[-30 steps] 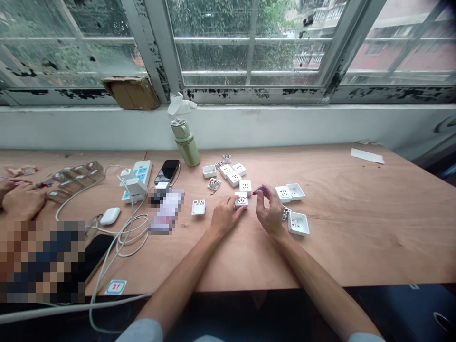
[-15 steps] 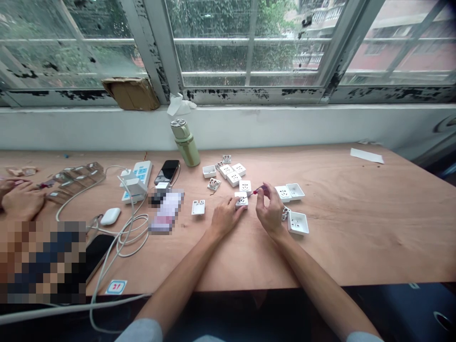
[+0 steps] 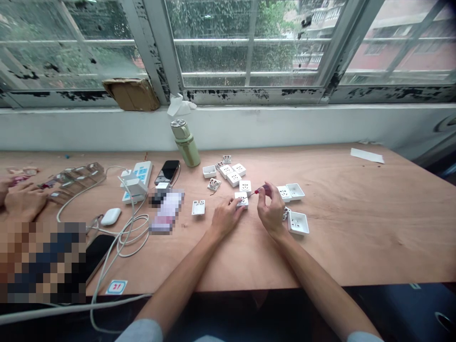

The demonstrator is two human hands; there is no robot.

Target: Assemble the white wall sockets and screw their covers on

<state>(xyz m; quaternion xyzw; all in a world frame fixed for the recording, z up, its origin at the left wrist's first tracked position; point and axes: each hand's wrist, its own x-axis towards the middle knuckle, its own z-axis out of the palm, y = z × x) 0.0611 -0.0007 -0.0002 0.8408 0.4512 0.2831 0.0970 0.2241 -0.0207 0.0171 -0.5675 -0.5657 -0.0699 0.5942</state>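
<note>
A light, brittle-looking white socket [image 3: 241, 200] is gripped by its edges under the left hand [image 3: 225, 218] on the counter [image 3: 356, 237]; at its 3 o'clock, a red-handled screwdriver [image 3: 257, 191] is pinched in the right hand's [image 3: 272, 209] narrow grip.

I see a white square socket faceplate [image 3: 241, 200] lying flat on the desk [image 3: 356, 228], with a slim red-handled screwdriver [image 3: 257, 191] tilted, its thin shaft reaching the faceplate's right edge.

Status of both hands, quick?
Left hand: closed on a white socket.
Right hand: holding a small red-handled screwdriver.
</note>
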